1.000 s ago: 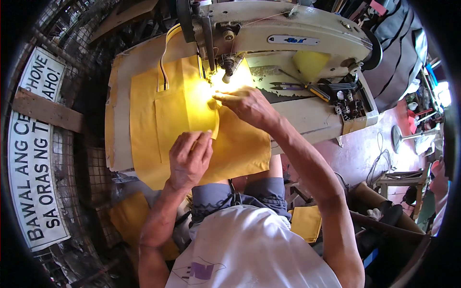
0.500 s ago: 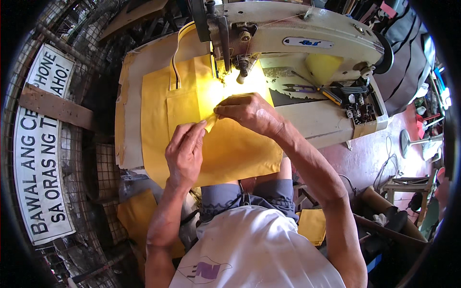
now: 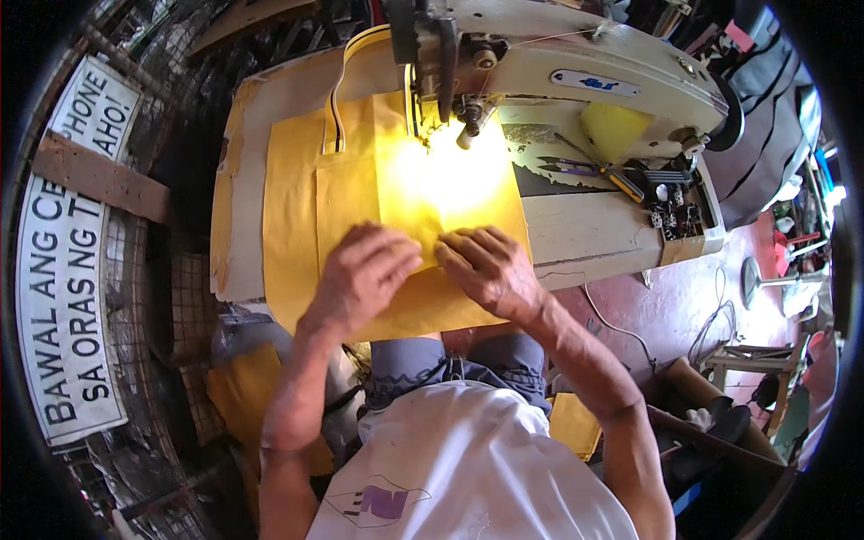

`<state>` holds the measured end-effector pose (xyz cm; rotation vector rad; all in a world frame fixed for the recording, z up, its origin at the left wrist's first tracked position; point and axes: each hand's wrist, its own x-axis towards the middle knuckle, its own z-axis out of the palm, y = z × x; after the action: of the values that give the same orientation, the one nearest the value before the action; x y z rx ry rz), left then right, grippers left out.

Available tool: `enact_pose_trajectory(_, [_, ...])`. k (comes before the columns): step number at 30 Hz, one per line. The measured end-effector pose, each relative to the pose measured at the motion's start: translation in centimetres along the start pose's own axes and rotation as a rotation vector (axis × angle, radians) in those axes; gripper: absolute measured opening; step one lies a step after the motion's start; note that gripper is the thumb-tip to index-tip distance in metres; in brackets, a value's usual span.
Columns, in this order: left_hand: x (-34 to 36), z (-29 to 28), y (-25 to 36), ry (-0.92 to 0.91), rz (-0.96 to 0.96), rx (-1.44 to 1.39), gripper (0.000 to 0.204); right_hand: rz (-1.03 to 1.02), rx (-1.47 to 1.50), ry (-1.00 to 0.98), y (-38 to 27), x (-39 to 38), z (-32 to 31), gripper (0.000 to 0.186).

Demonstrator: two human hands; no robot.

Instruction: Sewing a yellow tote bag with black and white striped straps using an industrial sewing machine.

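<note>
Two hands press side by side on yellow fabric at a sewing machine.

Left hand (image 3: 364, 274) lies knuckles up on the yellow fabric (image 3: 297, 207), fingers curled down onto a fold; right hand (image 3: 486, 265) sits just beside it, fingertips bent onto the same fold, nearly touching the left. Whether either pinches the cloth or only presses it cannot be told, since the fingertips are hidden under the knuckles. The fabric lies flat on the machine table (image 3: 238, 162), its far edge under the needle of the cream sewing machine (image 3: 576, 67), where lamp glare washes out the detail. On the left wall hangs a white rectangular sign (image 3: 63, 297) with black lettering, partly cut by the rim and crossed by a brown strip (image 3: 99, 175).
</note>
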<state>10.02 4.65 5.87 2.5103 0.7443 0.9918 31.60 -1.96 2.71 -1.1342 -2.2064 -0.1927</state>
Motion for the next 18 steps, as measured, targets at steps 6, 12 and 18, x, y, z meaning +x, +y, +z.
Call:
enact_pose_trajectory(6, [-1.3, -2.7, -6.0, -0.086, -0.268, 0.292, 0.019, 0.12, 0.036, 0.049, -1.3, -2.4, 1.2, 0.035])
enact_pose_trajectory(12, [-3.4, -2.0, -8.1, 0.025, -0.322, 0.283, 0.028, 0.159, 0.07, 0.053, -1.3, -1.9, 1.4, 0.036])
enact_pose_trajectory(18, [-3.6, -1.8, -8.9, 0.048, -0.338, 0.23, 0.028, 0.224, 0.042, -0.078, -2.2, 0.1, 0.0, 0.024])
